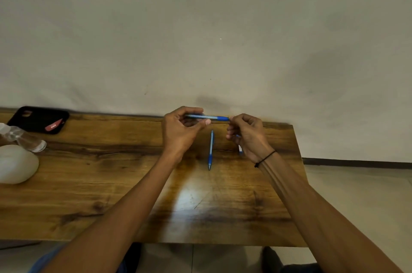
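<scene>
1. Left hand [180, 130] is gripping the blue pen [209, 117] by its clear barrel, with the thumb underneath and the fingers curling over the top.
2. Right hand [247, 136] is pinching the pen's solid blue end with its fingertips; its other fingers are curling loosely inward.
3. The blue pen is lying level between the two hands and hanging in the air above the far edge of the table [111, 183].
4. A second pen [211, 150], also blue, is lying flat on the wood between the wrists, pointing toward the person and touching neither hand.
5. A small blue-and-white piece [240, 150] is showing just beside the right palm, too hidden to identify.
6. A black cord [265, 158] is circling the right wrist.
7. At the far left, a phone in a black case [39, 119] is resting by the wall, with a clear bottle [26, 139] lying on its side near it and a white rounded lump [15, 164] sitting in front.
</scene>
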Available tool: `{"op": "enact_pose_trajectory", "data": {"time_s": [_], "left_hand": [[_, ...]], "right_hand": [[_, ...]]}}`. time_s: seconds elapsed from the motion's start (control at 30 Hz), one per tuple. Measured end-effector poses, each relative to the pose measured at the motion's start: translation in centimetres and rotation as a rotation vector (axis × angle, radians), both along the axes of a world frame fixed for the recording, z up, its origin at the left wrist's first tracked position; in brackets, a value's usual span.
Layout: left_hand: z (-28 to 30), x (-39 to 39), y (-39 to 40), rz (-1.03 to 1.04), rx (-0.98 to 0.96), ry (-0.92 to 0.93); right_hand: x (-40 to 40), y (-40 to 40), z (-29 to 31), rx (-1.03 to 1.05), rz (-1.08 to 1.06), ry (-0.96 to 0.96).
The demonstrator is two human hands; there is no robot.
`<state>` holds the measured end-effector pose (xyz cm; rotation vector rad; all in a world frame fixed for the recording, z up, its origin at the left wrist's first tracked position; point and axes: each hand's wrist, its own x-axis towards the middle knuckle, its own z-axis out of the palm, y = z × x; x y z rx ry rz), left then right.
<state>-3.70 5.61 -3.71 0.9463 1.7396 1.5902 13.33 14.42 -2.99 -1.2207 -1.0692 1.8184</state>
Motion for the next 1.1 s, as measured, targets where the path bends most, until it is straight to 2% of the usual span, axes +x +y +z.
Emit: {"op": "enact_pose_trajectory", "data": {"time_s": [0.13, 0.2, 0.27, 0.43, 0.53, 0.6, 0.7, 0.8, 0.93, 1.1], "left_hand": [[0.2, 0.6, 0.2, 0.093, 0.155, -0.547], [0.3, 0.8, 0.5, 0.089, 0.186, -0.651], [0.6, 0.9, 0.6, 0.069, 0.177, -0.658], [0.5, 1.0, 0.7, 0.056, 0.098, -0.47], [0.5, 1.0, 0.7, 0.012, 0.054, -0.353], [0.5, 1.1, 0.6, -0.032, 0.017, -0.242], [0.5, 1.4, 0.6, -0.106, -0.068, 0.041], [0.3, 1.8, 0.6, -0.15, -0.129, 0.28], [0.3, 2.1, 0.6, -0.164, -0.174, 0.37], [0.3, 2.1, 0.5, -0.186, -0.19, 0.418]], "right_hand": [[-0.4, -0.3, -0.2, -0.113, 0.019, 0.164], [-0.5, -0.6, -0.4, -0.146, 0.064, 0.19], [-0.5, -0.8, -0.7, -0.17, 0.131, 0.184], [-0.7, -1.0, -1.2, -0.158, 0.251, -0.018], [-1.0, -1.0, -1.3, -0.005, 0.261, -0.175], [-1.2, -0.9, -1.3, 0.128, 0.214, -0.21], [-1.2, -0.3, -0.9, 0.284, 0.133, -0.181], [-1.2, 0.0, -0.6, 0.335, 0.094, -0.098], [-1.2, -0.2, -0.4, 0.348, 0.091, -0.023], [-1.2, -0.1, -0.4, 0.336, 0.103, -0.023]]}}
